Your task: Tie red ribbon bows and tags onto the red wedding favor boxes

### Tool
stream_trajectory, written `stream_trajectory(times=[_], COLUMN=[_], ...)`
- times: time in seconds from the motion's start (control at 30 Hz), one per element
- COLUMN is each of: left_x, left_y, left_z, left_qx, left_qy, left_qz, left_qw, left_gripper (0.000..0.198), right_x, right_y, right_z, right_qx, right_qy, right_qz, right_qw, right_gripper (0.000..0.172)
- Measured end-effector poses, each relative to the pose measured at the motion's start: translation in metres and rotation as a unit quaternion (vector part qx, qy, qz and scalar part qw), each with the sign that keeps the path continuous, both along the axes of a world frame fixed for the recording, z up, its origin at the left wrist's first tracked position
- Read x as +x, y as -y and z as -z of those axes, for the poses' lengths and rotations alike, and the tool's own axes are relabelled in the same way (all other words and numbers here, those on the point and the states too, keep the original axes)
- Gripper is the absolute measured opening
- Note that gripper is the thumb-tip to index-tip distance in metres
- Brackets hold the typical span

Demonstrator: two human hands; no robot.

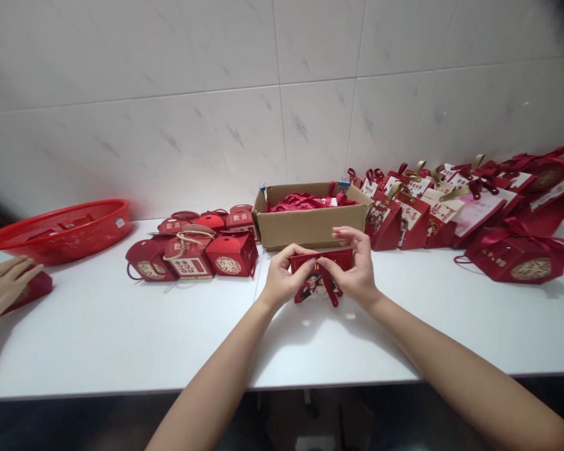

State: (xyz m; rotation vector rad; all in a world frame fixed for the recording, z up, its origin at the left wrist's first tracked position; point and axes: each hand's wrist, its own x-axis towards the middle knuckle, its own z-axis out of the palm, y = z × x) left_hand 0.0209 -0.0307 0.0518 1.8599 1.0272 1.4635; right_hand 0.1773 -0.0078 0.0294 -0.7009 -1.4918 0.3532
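Between my two hands stands a small red gift box (305, 292) with a printed cartoon couple on its front. My left hand (284, 274) grips its upper left edge, the thumb lying across the front. At the upper right, my right hand (355, 269) pinches the same box with thumb and fingers, some fingertips raised. A narrow dark red strap (331, 291) hangs down the front from near my thumbs. Behind the box, the back fingers are partly hidden. Just beyond my hands is an open cardboard box (310, 229) filled with red ribbons (305, 202).
Several finished red boxes (228, 254) stand left of centre. Many red gift boxes (411, 222) with handles line the right, near a ribboned hexagonal box (517, 257). A red plastic basket (84, 235) sits at left, where another person's hand (9, 282) rests on a red box (40, 288).
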Motion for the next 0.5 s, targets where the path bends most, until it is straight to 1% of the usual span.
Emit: stream_trajectory(times=[0.03, 0.07, 0.1, 0.13, 0.2, 0.23, 0.27, 0.3, 0.37, 0.43, 0.5], left_x=[0.0, -0.001, 0.0, 0.0, 0.003, 0.004, 0.006, 0.008, 0.011, 0.014, 0.016], left_y=[0.0, 0.0, -0.001, -0.003, -0.008, -0.012, -0.015, -0.018, -0.023, -0.024, -0.023], left_z=[0.001, 0.002, 0.004, 0.007, 0.015, 0.02, 0.025, 0.031, 0.04, 0.046, 0.048], left_qx=[0.001, 0.008, 0.024, 0.049, 0.119, 0.158, 0.192, 0.218, 0.239, 0.223, 0.194], left_qy=[-0.008, -0.019, -0.032, -0.045, -0.069, -0.08, -0.092, -0.107, -0.143, -0.184, -0.225], left_qz=[0.013, 0.021, 0.02, 0.004, -0.066, -0.109, -0.148, -0.177, -0.21, -0.229, -0.242], left_qw=[1.0, 1.0, 0.999, 0.998, 0.988, 0.978, 0.966, 0.954, 0.937, 0.93, 0.924], left_gripper=[0.016, 0.018, 0.023, 0.033, 0.059, 0.072, 0.08, 0.085, 0.084, 0.078, 0.068], right_x=[-0.001, -0.002, -0.002, -0.002, -0.001, 0.0, 0.002, 0.003, 0.005, 0.007, 0.009], right_y=[0.001, 0.001, 0.002, 0.002, 0.001, -0.001, -0.002, -0.004, -0.008, -0.012, -0.016], right_z=[0.0, 0.0, 0.0, -0.001, -0.003, -0.003, -0.004, -0.004, -0.005, -0.004, -0.003], right_qx=[-0.047, -0.094, -0.134, -0.162, -0.182, -0.184, -0.183, -0.182, -0.176, -0.17, -0.169], right_qy=[-0.023, -0.04, -0.052, -0.063, -0.096, -0.116, -0.135, -0.15, -0.167, -0.178, -0.198], right_qz=[-0.038, -0.064, -0.077, -0.074, -0.041, -0.025, -0.015, -0.006, 0.012, 0.024, 0.027], right_qw=[0.998, 0.993, 0.987, 0.982, 0.978, 0.976, 0.974, 0.972, 0.97, 0.969, 0.965], right_gripper=[0.039, 0.036, 0.03, 0.027, 0.029, 0.031, 0.032, 0.033, 0.034, 0.035, 0.036])
